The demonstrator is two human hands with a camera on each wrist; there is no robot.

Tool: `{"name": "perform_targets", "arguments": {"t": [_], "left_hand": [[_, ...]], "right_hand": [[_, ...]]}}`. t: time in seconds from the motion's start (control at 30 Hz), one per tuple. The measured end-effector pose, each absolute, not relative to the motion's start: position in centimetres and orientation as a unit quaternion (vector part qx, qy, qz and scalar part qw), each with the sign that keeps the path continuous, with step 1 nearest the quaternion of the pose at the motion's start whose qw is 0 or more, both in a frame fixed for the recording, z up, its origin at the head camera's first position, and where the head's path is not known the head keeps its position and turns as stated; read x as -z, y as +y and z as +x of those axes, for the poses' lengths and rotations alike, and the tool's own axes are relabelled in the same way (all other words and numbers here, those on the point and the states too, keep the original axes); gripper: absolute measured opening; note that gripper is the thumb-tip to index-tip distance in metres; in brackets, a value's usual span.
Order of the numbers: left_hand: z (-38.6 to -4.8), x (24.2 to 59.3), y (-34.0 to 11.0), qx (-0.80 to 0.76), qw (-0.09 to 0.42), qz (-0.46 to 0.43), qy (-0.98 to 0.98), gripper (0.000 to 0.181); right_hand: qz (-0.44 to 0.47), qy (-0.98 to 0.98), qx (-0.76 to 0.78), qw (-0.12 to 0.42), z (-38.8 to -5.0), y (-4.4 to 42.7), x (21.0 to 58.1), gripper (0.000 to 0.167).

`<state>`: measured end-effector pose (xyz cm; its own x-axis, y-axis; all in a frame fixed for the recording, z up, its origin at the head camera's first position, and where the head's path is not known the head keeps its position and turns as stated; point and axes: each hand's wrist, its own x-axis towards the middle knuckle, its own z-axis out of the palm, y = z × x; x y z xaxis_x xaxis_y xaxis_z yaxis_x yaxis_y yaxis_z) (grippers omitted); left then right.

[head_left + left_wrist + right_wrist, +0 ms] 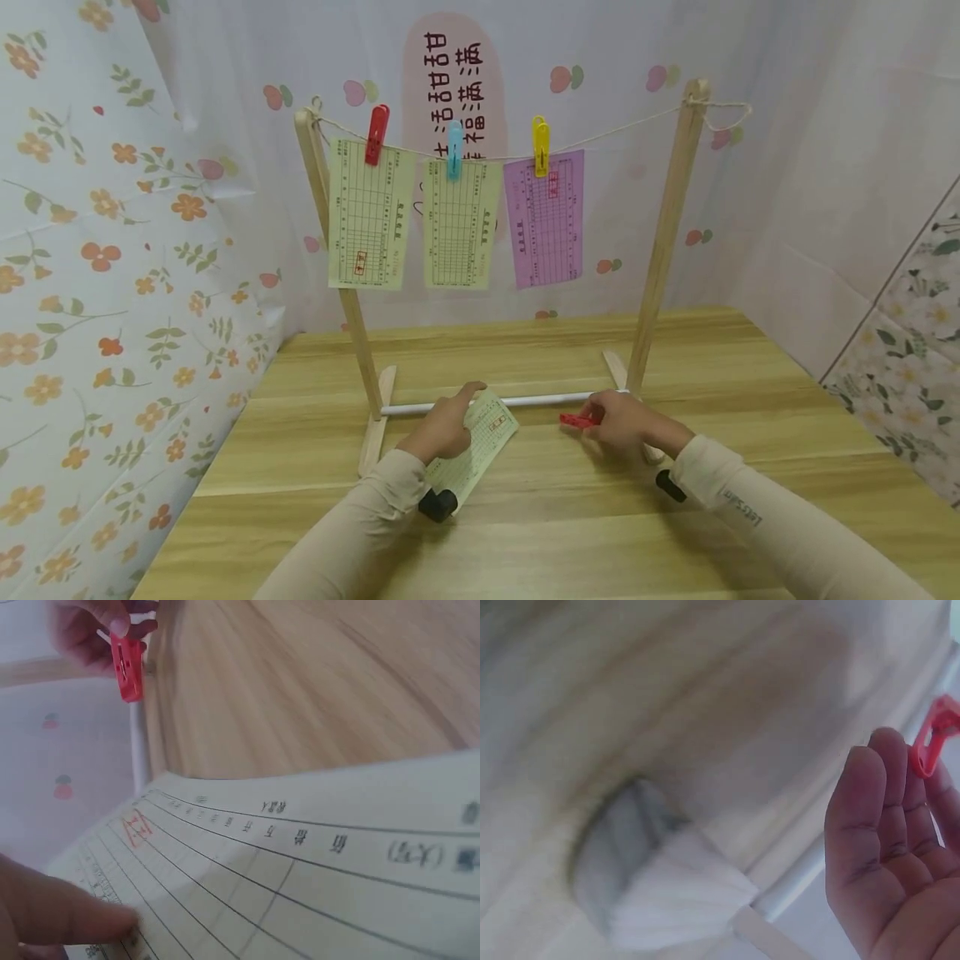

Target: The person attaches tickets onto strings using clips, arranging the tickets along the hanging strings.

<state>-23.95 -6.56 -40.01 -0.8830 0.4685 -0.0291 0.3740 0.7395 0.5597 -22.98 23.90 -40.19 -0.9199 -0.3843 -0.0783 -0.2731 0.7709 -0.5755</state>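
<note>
A pale yellow-green receipt slip [487, 435] with a red stamp is held by my left hand [447, 423], low over the table in front of the white bar. In the left wrist view the thumb lies on the printed face of the slip [247, 855]. My right hand [621, 421] pinches a red clothespin [577, 421] at its fingertips, near the right foot of the rack. The right wrist view shows the red clothespin [936, 735] at the frame's edge, above the curved fingers [859, 802].
A string [615, 131] spans two wooden posts [667, 225]. A red clothespin [377, 133], a blue clothespin [454, 150] and a yellow clothespin [541, 146] hold two yellow-green slips [371, 217] and a purple slip [546, 225] on it. A white bar [540, 401] joins the posts low down.
</note>
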Motion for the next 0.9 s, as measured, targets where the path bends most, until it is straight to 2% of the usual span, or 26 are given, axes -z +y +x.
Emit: {"name": "perform_targets", "arguments": {"t": [0.37, 0.63, 0.73, 0.9], "left_hand": [[-24.1, 37.8, -5.4, -0.310, 0.047, 0.253, 0.915, 0.063], [-24.4, 36.7, -4.8, -0.301, 0.003, 0.267, 0.915, 0.021], [-24.4, 36.2, -4.5, -0.297, -0.006, 0.271, 0.916, 0.020], [-24.4, 35.4, -3.9, -0.294, -0.016, 0.286, 0.912, 0.032]], "right_hand": [[-0.193, 0.911, 0.349, 0.105, -23.3, 24.8, 38.6, 0.029], [-0.190, 0.906, 0.363, 0.104, -23.3, 25.3, 38.0, 0.032], [-0.184, 0.908, 0.364, 0.100, -23.3, 25.5, 37.7, 0.031], [-0.186, 0.903, 0.379, 0.080, -23.5, 25.6, 37.3, 0.032]]}}
